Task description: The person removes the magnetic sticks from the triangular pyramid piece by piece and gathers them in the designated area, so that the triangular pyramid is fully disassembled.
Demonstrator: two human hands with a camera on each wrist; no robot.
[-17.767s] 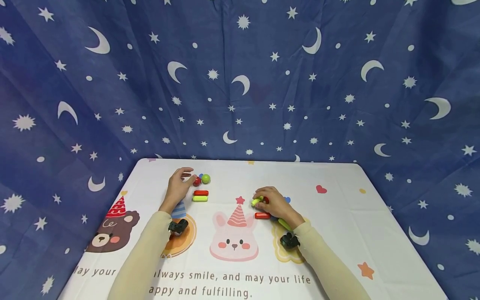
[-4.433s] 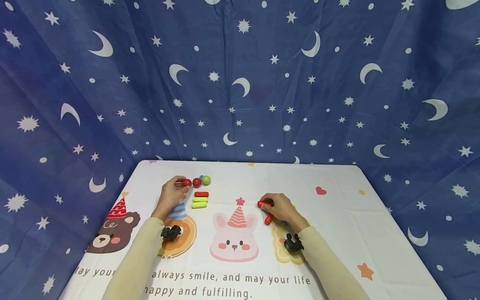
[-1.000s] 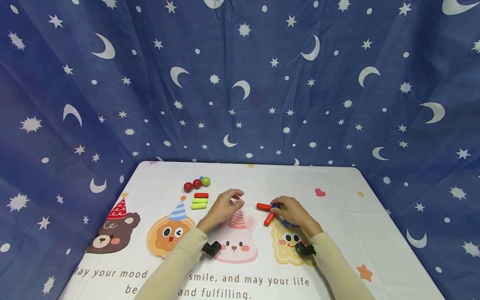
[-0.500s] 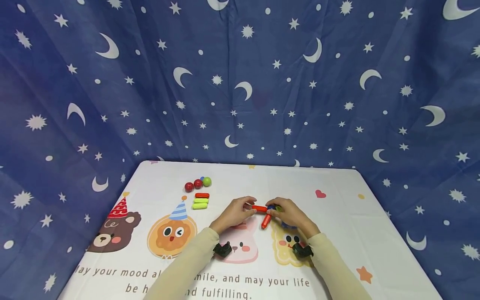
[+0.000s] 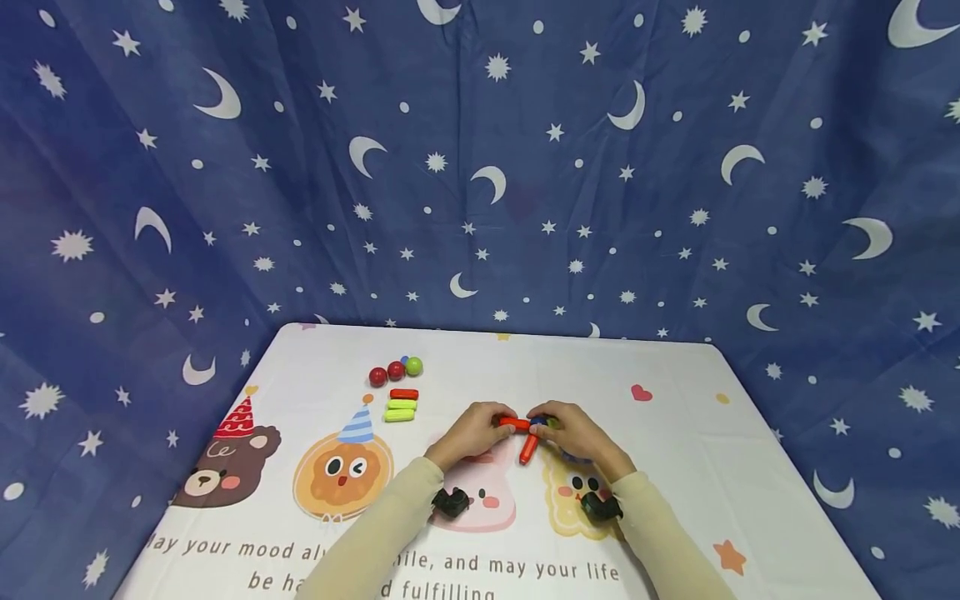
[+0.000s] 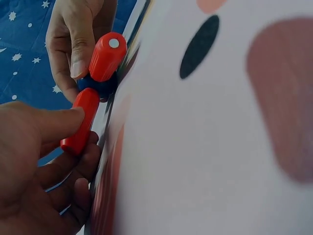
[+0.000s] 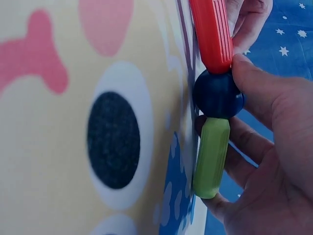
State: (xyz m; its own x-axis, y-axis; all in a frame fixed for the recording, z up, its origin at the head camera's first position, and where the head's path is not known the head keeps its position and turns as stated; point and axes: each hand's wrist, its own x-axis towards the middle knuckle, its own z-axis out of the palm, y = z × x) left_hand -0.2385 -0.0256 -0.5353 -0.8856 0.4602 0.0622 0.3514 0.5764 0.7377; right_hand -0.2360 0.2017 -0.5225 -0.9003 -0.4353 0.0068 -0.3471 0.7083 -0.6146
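Observation:
My left hand pinches a red rod between thumb and fingers. One end of that rod meets a dark blue ball. My right hand grips the ball, its thumb at the ball's side and its fingers behind. A second red rod sticks out from the ball toward the person, a pale round spot on its free end in the left wrist view. On the ball's right side, a green rod lies along the right fingers. The right hand mostly covers this green rod in the head view.
At the back left of the table sit two red balls, a green ball and a partly hidden blue ball. Just nearer lie a red rod and two yellow-green rods. A starry blue curtain hangs behind.
My left hand has left the red balls at the back left, come right and taken hold of a red rod. The joined rods and ball have shifted slightly left and nearer with the right hand.

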